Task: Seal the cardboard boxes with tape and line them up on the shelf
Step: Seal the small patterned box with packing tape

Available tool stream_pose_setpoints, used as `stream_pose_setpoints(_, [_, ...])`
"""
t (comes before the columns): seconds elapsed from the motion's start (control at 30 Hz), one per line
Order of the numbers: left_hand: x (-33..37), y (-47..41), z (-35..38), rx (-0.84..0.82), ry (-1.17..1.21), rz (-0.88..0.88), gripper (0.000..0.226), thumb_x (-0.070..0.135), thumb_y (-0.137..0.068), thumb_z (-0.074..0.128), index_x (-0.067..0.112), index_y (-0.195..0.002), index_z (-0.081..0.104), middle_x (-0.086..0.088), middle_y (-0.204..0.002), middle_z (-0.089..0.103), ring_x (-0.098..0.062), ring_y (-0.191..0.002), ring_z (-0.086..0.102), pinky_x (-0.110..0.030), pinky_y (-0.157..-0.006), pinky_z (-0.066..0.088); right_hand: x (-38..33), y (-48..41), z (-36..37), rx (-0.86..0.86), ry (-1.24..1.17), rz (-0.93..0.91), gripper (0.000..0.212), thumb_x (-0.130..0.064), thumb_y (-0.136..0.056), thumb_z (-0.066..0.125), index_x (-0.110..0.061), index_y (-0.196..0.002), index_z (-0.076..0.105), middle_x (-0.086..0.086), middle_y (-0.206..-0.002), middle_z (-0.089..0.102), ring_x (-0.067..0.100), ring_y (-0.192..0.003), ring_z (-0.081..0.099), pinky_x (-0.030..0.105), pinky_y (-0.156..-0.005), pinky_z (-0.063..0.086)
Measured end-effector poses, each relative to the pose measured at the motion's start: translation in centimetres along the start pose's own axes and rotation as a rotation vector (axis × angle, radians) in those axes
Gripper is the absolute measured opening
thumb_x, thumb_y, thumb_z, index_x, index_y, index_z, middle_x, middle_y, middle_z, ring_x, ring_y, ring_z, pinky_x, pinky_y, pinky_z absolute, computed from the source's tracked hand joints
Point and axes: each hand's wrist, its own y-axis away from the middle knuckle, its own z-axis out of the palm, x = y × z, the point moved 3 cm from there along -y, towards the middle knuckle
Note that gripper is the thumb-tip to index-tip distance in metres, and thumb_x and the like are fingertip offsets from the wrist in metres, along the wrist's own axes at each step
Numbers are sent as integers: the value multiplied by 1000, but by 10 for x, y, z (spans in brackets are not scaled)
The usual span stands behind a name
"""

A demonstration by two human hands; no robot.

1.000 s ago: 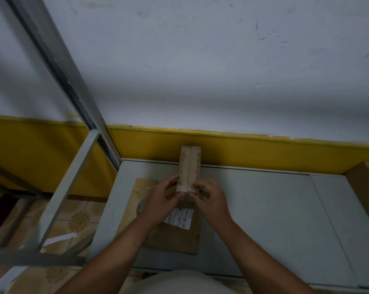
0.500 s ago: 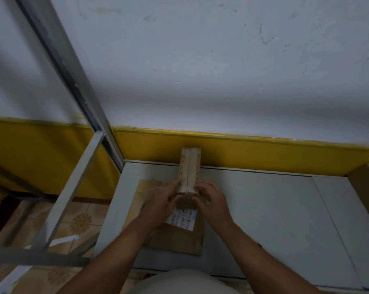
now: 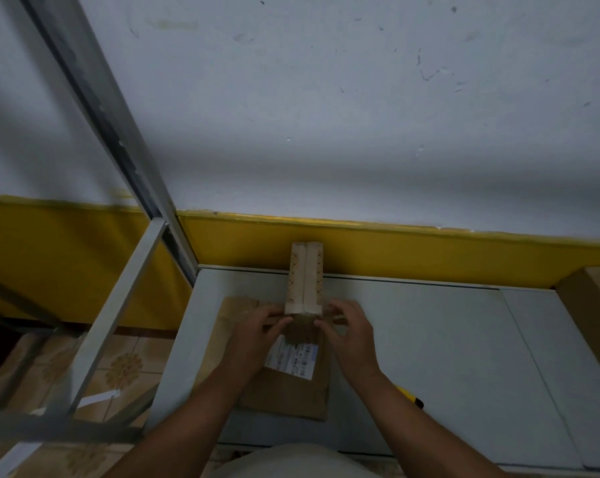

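Plaster wall [image 3: 326, 115] fills the upper half, pale grey, matte and flecked with scuffs, with a glossy yellow painted band [image 3: 429, 257] along its foot. Below it lies the shelf [image 3: 446, 357], a smooth light-grey board with a thin seam towards its right side. A steel upright [image 3: 95, 98], angular and dull silver, slants down to the shelf's far left corner, and a lighter crossbar [image 3: 119, 305] branches from it. Beyond the shelf's left edge shows the floor [image 3: 124, 367], tan tiles printed with round floral motifs.

A brown cardboard box [image 3: 591, 322] with plain flat sides sits at the right edge of the shelf, cut off by the frame. A flat cardboard piece [image 3: 284, 395], creased and rough-edged, lies on the shelf in front of the person.

The narrow box [image 3: 305, 277] stands on the flat piece. It is a slim, pale, oblong carton whose two top flaps meet in a straight seam down its length, with rows of small dots near both long edges. Its far end reaches to the yellow band.

The left grip [image 3: 253, 334] pinches the near left corner of the narrow box, fingers curled. The right grip [image 3: 350, 334] pinches the near right corner in the same way, so the box runs away from both grips towards the wall.

A white printed label [image 3: 291, 360] shows between the wrists. A small yellow-and-black tool [image 3: 410, 396] lies on the shelf beside the right forearm.
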Motion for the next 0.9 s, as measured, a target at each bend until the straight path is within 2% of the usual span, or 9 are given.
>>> stream_pose_setpoints(0.1, [-6, -1, -2, 9, -71, 31, 36, 64, -95, 57, 32, -102, 72, 16, -93, 70, -1, -88, 66, -35, -78, 60, 6, 1, 0, -46, 74, 31, 16, -19, -85, 84, -28, -90, 70, -11, -86, 65, -1, -85, 62, 10, -73, 47])
stream_pose_setpoints(0.2, [-15, -5, 0, -12, -173, 117, 51, 70, -99, 47, 26, -96, 71, 10, -85, 68, -8, -79, 62, -36, -70, 55, 11, 2, 1, -142, 122, 43, 10, -23, -91, 78, -28, -88, 69, -10, -84, 65, 2, -81, 61, 16, -70, 48])
stream_pose_setpoints(0.3, [-14, -7, 1, -28, -260, 180, 48, 63, -102, 45, 23, -85, 66, 9, -74, 59, -7, -69, 51, -30, -62, 41, 15, 0, 2, -223, 180, 16, 9, -23, -95, 72, -23, -89, 66, -7, -85, 62, 4, -79, 57, 20, -69, 47])
stream_pose_setpoints(0.37, [-7, -8, -1, -43, -266, 173, 45, 60, -102, 46, 24, -86, 66, 9, -74, 59, -8, -68, 52, -27, -62, 39, 16, -2, 1, -231, 193, 17, 9, -22, -96, 71, -19, -90, 66, -5, -86, 61, 8, -78, 58, 21, -69, 46])
stream_pose_setpoints(0.5, [-1, -13, -6, -130, -186, 89, 59, 71, -94, 49, 19, -97, 75, 8, -85, 72, -5, -75, 63, -26, -69, 53, 16, -3, -2, -194, 175, 54, 9, -23, -94, 75, -17, -90, 70, -2, -86, 66, 12, -80, 62, 24, -71, 50])
stream_pose_setpoints(0.6, [6, -13, -10, -202, -159, 69, 63, 78, -87, 56, 21, -105, 75, 10, -94, 74, 2, -84, 66, -23, -76, 58, 16, -2, -5, -173, 132, 90, 13, -24, -90, 79, -25, -88, 67, -11, -84, 65, 3, -81, 63, 16, -72, 50])
stream_pose_setpoints(0.67, [11, -14, -11, -231, -130, 59, 45, 59, -90, 70, 22, -114, 75, 13, -102, 73, 6, -91, 66, -17, -81, 57, 16, -1, -7, -191, 124, 111, 15, -27, -89, 81, -30, -87, 66, -18, -83, 64, -2, -83, 64, 10, -72, 48])
stream_pose_setpoints(0.77, [12, -15, -12, -185, -138, 122, 26, 28, -100, 72, 21, -126, 74, 9, -111, 74, 0, -99, 68, -24, -90, 59, 13, 3, -10, -254, 119, 143, 17, -31, -89, 80, -39, -87, 66, -23, -85, 66, -7, -87, 65, 6, -75, 47])
stream_pose_setpoints(0.9, [12, -16, -16, -122, -120, 107, 21, 21, -103, 68, 20, -122, 76, 7, -109, 77, 0, -98, 69, -21, -88, 58, 10, 8, -10, -319, 106, 147, 21, -33, -92, 77, -47, -88, 62, -26, -87, 67, -8, -90, 65, 6, -78, 47])
